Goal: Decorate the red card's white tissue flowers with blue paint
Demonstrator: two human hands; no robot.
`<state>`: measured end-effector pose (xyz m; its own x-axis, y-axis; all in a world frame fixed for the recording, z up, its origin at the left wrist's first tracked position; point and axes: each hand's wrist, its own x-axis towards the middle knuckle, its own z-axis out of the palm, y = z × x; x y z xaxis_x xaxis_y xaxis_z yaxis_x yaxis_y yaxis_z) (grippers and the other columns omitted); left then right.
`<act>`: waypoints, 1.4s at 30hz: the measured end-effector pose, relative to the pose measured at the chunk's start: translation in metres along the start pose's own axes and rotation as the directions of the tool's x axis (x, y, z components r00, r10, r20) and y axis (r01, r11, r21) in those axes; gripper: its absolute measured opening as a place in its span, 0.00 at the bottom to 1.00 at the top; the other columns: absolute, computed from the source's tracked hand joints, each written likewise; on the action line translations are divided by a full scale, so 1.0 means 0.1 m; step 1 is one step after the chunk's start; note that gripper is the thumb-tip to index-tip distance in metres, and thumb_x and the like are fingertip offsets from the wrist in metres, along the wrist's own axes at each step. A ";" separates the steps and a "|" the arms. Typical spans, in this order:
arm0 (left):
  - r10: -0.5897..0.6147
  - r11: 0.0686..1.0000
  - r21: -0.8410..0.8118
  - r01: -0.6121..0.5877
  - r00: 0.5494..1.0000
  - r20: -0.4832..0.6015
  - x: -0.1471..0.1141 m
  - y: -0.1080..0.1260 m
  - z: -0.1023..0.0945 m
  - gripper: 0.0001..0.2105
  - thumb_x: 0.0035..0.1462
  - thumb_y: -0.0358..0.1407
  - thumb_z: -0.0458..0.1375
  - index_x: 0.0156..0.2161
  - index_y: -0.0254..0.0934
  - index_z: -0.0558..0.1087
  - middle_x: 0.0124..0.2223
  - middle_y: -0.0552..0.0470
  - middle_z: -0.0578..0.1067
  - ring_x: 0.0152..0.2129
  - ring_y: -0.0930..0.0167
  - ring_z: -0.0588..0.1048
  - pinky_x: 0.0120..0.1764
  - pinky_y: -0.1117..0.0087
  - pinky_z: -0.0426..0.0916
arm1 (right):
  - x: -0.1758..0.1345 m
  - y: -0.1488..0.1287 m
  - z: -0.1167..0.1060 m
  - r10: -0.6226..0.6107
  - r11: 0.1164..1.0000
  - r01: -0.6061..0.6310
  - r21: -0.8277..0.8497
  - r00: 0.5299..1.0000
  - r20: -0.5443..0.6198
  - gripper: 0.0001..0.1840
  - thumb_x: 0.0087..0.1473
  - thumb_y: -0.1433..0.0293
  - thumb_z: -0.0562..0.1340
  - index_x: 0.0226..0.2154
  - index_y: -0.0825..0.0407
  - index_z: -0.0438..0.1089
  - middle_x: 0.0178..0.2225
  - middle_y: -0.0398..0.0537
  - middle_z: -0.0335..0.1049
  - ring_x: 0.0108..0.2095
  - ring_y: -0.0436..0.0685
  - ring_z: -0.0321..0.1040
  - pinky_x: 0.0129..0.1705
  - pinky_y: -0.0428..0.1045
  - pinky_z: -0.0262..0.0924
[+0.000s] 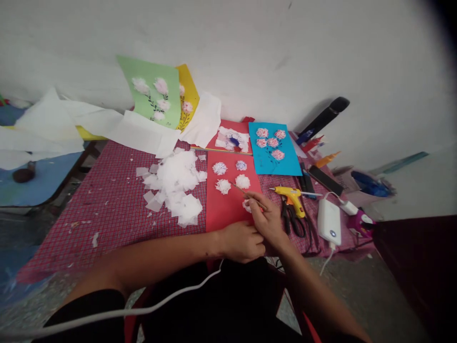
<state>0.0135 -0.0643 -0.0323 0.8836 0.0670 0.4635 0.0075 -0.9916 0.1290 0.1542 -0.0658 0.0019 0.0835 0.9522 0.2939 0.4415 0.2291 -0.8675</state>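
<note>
In my right hand (267, 220) I pinch a thin paintbrush (260, 204), its tip pointing up and left over the red card (226, 212). The tip is near two white tissue-paper flowers, one to its left (223, 186) and one to its right (243, 181). Above these, two flowers have bluish-purple colouring, left (220, 168) and right (241, 165). A fifth flower (246, 205) is partly covered by my right hand. Curled closed, my left hand (243, 242) rests at the card's lower edge against my right hand; its palm side is hidden.
White tissue squares (178, 178) are heaped left of the card. Ink-stained tissue (232, 139) lies behind it. A blue flower card (274, 147), yellow glue gun (290, 194), black scissors (293, 221) and white power bank (329, 221) are rightward. A white cable (171, 296) crosses my lap.
</note>
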 end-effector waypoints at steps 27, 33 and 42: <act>0.347 0.934 -0.029 -0.357 0.922 -0.173 -0.01 0.04 0.05 0.12 0.65 0.36 0.59 0.29 0.38 0.76 0.26 0.52 0.76 0.21 0.71 0.72 0.28 0.64 0.61 | 0.05 0.01 0.01 -0.394 0.858 0.427 -0.285 0.904 0.165 0.15 0.67 0.73 0.59 0.54 0.46 0.74 0.44 0.51 0.82 0.43 0.59 0.80 0.45 0.55 0.75; 0.346 0.934 -0.032 -0.356 0.924 -0.164 0.00 0.04 0.06 0.13 0.65 0.36 0.58 0.28 0.39 0.76 0.25 0.52 0.75 0.21 0.71 0.71 0.28 0.65 0.62 | 0.03 0.02 -0.01 -0.384 0.860 0.422 -0.286 0.905 0.182 0.15 0.68 0.72 0.59 0.54 0.45 0.74 0.44 0.51 0.82 0.42 0.59 0.80 0.44 0.56 0.75; 0.344 0.934 -0.030 -0.355 0.920 -0.187 0.01 0.02 0.06 0.14 0.66 0.37 0.57 0.28 0.39 0.77 0.25 0.52 0.76 0.20 0.71 0.71 0.27 0.65 0.62 | 0.10 0.00 0.03 -0.415 0.847 0.457 -0.273 0.888 0.201 0.17 0.67 0.73 0.60 0.55 0.45 0.73 0.44 0.50 0.82 0.42 0.59 0.79 0.43 0.56 0.74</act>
<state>0.0168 -0.0673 -0.0369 0.7283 -0.2586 0.6346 -0.3211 -0.9469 -0.0174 0.1526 -0.0558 0.0041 -0.2881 0.7908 0.5400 0.6558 0.5739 -0.4905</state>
